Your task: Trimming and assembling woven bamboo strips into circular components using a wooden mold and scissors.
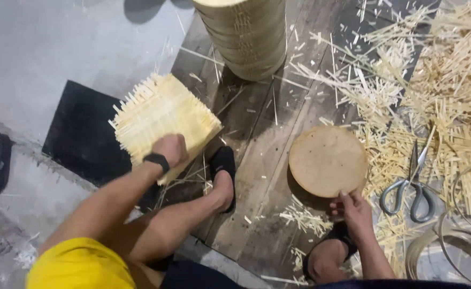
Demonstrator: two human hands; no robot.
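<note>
A square woven bamboo mat [163, 120] with ragged strip ends lies tilted beside a round wooden disc [327, 160] on dark planks

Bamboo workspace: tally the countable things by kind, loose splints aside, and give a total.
Woven mat, under the left hand: 1
Round disc, touched by the right hand: 1
Scissors: 1
Stack of round frames: 1
Black pad: 1
Total: 5
</note>
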